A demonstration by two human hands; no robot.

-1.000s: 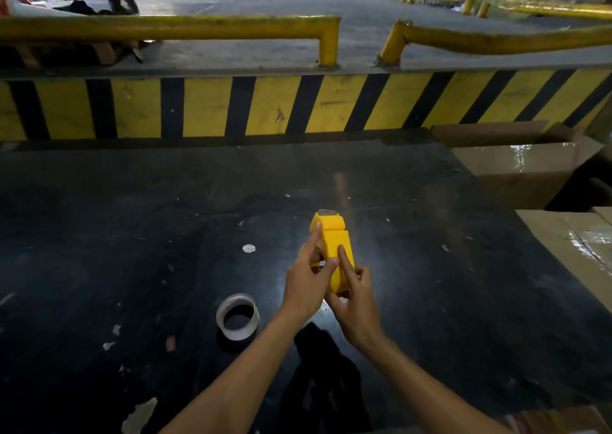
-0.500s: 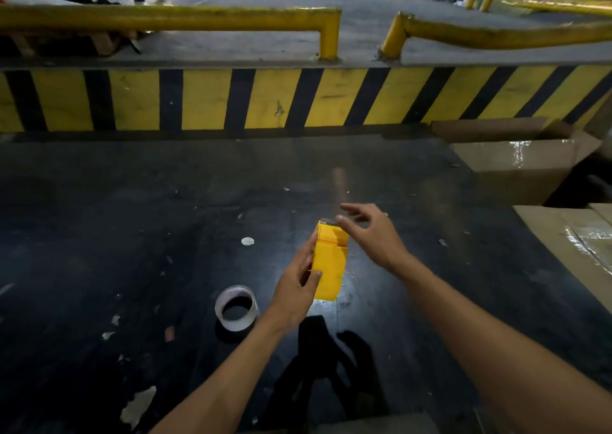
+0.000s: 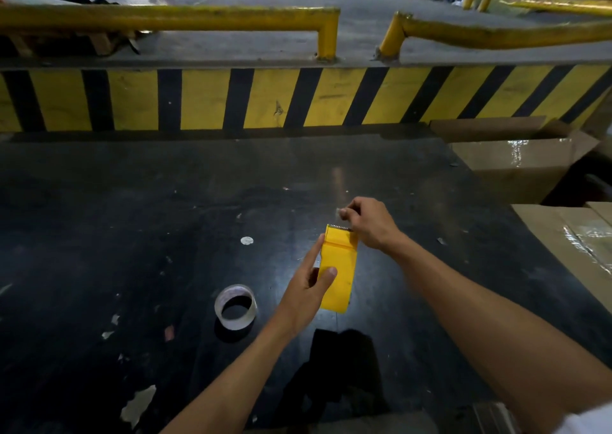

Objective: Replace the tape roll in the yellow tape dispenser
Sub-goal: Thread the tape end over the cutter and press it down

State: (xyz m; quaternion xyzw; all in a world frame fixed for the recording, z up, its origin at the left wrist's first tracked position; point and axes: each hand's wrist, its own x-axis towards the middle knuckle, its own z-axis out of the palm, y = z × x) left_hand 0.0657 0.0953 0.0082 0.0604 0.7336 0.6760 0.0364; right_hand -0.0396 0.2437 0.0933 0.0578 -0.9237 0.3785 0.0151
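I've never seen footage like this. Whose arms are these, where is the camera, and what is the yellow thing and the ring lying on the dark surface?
There is no machine here. A person wears a wide-angle camera on the head, so you look forward and down along their own two bare arms. That lens also bends straight lines, such as the striped yellow and black barrier at the back.

The left hand grips a yellow tape dispenser, holding it up above the dark table. The right hand is at the dispenser's top end, by its toothed cutting edge, with fingers pinched together; a small pale scrap seems to be between them, too blurred to be sure.

The ring is a tape roll, lying flat on the table to the left of the hands. Cardboard boxes sit at the right.
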